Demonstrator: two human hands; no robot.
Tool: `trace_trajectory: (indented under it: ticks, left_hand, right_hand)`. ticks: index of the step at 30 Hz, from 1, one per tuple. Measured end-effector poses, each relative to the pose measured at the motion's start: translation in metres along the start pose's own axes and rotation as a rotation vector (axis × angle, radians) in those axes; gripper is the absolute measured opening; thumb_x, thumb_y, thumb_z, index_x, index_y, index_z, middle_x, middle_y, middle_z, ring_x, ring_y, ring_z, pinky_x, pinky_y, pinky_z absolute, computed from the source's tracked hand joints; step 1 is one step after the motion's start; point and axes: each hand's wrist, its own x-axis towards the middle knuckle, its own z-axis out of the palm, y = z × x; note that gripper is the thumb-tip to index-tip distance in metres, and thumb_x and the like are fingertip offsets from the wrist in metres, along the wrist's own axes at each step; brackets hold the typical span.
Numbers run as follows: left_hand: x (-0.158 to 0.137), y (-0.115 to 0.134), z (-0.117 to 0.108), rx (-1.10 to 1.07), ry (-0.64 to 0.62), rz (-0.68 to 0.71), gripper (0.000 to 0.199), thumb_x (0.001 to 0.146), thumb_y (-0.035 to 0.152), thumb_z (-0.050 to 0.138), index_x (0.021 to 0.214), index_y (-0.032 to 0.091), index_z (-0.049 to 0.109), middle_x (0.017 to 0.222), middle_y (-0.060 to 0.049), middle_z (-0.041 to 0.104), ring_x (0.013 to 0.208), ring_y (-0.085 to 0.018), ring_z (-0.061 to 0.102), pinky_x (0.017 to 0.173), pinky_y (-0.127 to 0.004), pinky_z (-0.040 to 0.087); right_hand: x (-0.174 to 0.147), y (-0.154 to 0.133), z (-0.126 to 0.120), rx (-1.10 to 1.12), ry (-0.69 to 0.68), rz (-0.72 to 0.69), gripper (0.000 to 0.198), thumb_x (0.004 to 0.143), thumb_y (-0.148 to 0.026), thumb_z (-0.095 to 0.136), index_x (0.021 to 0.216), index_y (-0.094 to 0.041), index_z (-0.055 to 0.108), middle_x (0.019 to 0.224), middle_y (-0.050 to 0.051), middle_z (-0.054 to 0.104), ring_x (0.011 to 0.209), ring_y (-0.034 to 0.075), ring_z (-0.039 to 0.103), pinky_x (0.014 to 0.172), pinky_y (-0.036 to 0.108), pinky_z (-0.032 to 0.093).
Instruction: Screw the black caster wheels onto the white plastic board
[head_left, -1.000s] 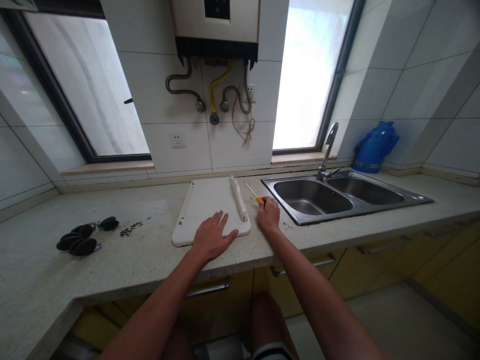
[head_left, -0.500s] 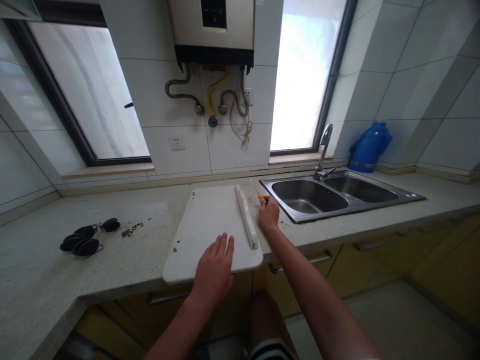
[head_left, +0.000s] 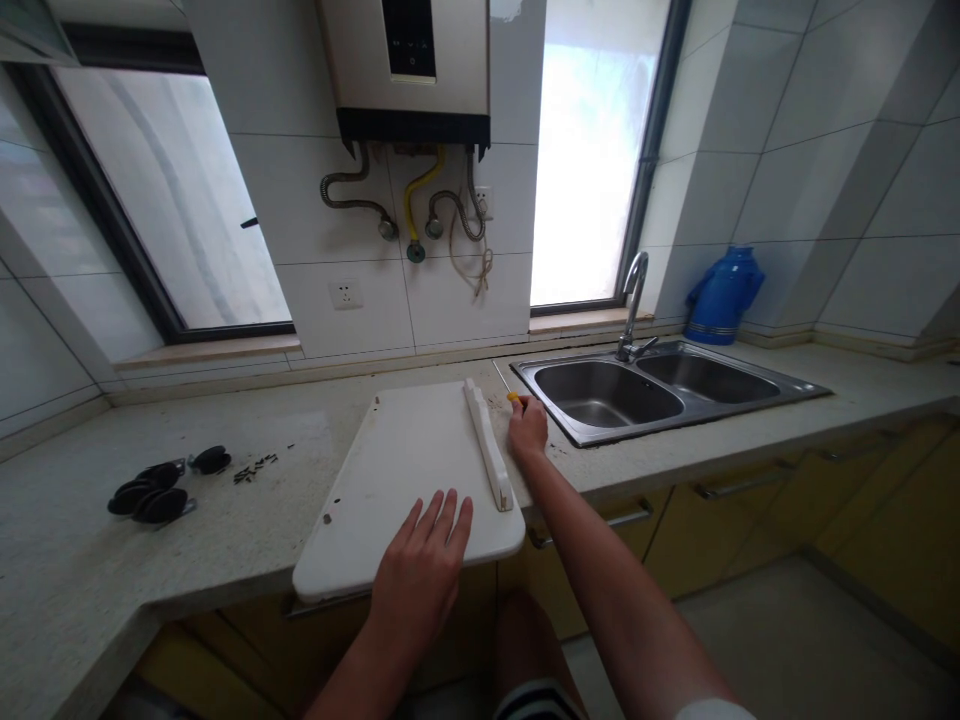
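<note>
A white board (head_left: 401,455) with a few small dark holes along its left side lies on the counter, its near end sticking out past the front edge. Fingers spread and flat, my left hand (head_left: 421,560) rests on the board's near part. A raised white strip (head_left: 487,446) runs along the board's right side. Just right of that strip, my right hand (head_left: 528,428) is closed around the yellow handle of a screwdriver (head_left: 513,396). Its thin shaft points away towards the wall, and most of the handle is hidden in the hand.
Several black casters (head_left: 159,505) and a scatter of small screws (head_left: 253,468) lie on the counter (head_left: 225,555) at left. A double steel sink (head_left: 609,392) with a faucet (head_left: 634,300) is at right, a blue jug-like container (head_left: 724,298) behind it. A water heater (head_left: 409,75) hangs above.
The board's near end has swung left and towards me, along with my left hand, whose fingers have spread wider. My right hand keeps hold of the screwdriver. The view has shifted slightly.
</note>
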Motion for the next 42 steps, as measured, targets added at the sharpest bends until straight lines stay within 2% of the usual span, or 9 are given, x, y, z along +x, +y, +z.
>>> trace_trajectory:
  ticks: [6, 11, 15, 17, 19, 29, 35, 38, 42]
  left_hand:
    - [0.014, -0.018, -0.028, -0.113, 0.205, -0.027, 0.090, 0.077, 0.002, 0.058, 0.165, 0.019, 0.060, 0.170, -0.009, 0.057, 0.156, -0.032, 0.060, 0.132, -0.051, 0.051]
    - [0.040, -0.031, -0.062, -0.327, 0.345, -0.240, 0.075, 0.082, 0.009, 0.066, 0.153, 0.030, 0.073, 0.161, 0.001, 0.066, 0.149, -0.031, 0.067, 0.126, -0.048, 0.056]
    - [0.059, -0.042, -0.091, -0.506, 0.542, -0.458, 0.053, 0.085, 0.026, 0.080, 0.137, 0.033, 0.083, 0.136, -0.001, 0.083, 0.115, -0.035, 0.084, 0.104, -0.049, 0.068]
    - [0.065, -0.048, -0.102, -0.559, 0.641, -0.552, 0.048, 0.083, 0.036, 0.087, 0.131, 0.032, 0.086, 0.120, -0.004, 0.088, 0.096, -0.034, 0.087, 0.094, -0.048, 0.070]
    - [0.070, -0.054, -0.110, -0.591, 0.716, -0.616, 0.047, 0.080, 0.040, 0.090, 0.126, 0.031, 0.088, 0.110, -0.005, 0.090, 0.091, -0.033, 0.086, 0.092, -0.047, 0.070]
    - [0.087, -0.066, -0.123, -0.959, 1.012, -0.802, 0.039, 0.070, 0.037, 0.097, 0.103, 0.020, 0.089, 0.103, -0.005, 0.088, 0.092, -0.028, 0.083, 0.099, -0.051, 0.071]
    - [0.092, -0.079, -0.123, -1.230, 1.218, -0.958, 0.049, 0.065, 0.031, 0.100, 0.108, 0.015, 0.087, 0.102, -0.006, 0.085, 0.083, -0.021, 0.077, 0.100, -0.052, 0.070]
    - [0.092, -0.084, -0.119, -1.294, 1.250, -0.980, 0.050, 0.064, 0.031, 0.101, 0.110, 0.016, 0.086, 0.109, -0.007, 0.085, 0.089, -0.023, 0.079, 0.107, -0.056, 0.067]
    - [0.094, -0.083, -0.113, -1.388, 1.296, -0.981, 0.039, 0.070, 0.024, 0.098, 0.106, 0.016, 0.083, 0.107, -0.006, 0.083, 0.093, -0.023, 0.080, 0.111, -0.056, 0.065]
  right_hand:
    - [0.004, 0.001, 0.002, 0.017, -0.013, 0.051, 0.042, 0.107, -0.047, 0.071, 0.135, -0.016, 0.069, 0.136, 0.011, 0.070, 0.122, 0.024, 0.070, 0.107, 0.048, 0.063]
    - [0.002, 0.002, 0.003, 0.033, -0.027, 0.056, 0.040, 0.107, -0.047, 0.070, 0.134, -0.017, 0.070, 0.135, 0.011, 0.071, 0.120, 0.023, 0.071, 0.106, 0.047, 0.063]
    - [0.002, 0.003, 0.003, 0.038, -0.036, 0.062, 0.039, 0.107, -0.047, 0.070, 0.133, -0.017, 0.070, 0.134, 0.011, 0.071, 0.120, 0.022, 0.071, 0.105, 0.046, 0.063]
    - [0.002, 0.004, 0.004, 0.040, -0.039, 0.067, 0.039, 0.107, -0.047, 0.070, 0.133, -0.017, 0.070, 0.134, 0.011, 0.071, 0.119, 0.022, 0.071, 0.105, 0.046, 0.063]
    - [0.003, 0.004, 0.005, 0.041, -0.040, 0.069, 0.039, 0.107, -0.047, 0.069, 0.133, -0.017, 0.070, 0.134, 0.011, 0.071, 0.120, 0.022, 0.071, 0.105, 0.046, 0.063]
    - [0.002, 0.002, 0.005, 0.015, -0.060, 0.084, 0.038, 0.108, -0.046, 0.069, 0.133, -0.018, 0.070, 0.136, 0.011, 0.070, 0.121, 0.022, 0.070, 0.106, 0.046, 0.063]
    - [0.003, 0.003, 0.006, 0.006, -0.062, 0.080, 0.038, 0.108, -0.047, 0.068, 0.132, -0.018, 0.070, 0.135, 0.011, 0.070, 0.120, 0.022, 0.070, 0.106, 0.045, 0.063]
    - [0.003, 0.004, 0.007, 0.007, -0.063, 0.071, 0.038, 0.108, -0.047, 0.069, 0.132, -0.018, 0.070, 0.134, 0.011, 0.071, 0.119, 0.022, 0.070, 0.105, 0.045, 0.063]
    - [0.004, 0.005, 0.007, 0.004, -0.062, 0.064, 0.037, 0.108, -0.047, 0.068, 0.132, -0.018, 0.070, 0.134, 0.011, 0.071, 0.118, 0.022, 0.071, 0.105, 0.045, 0.064]
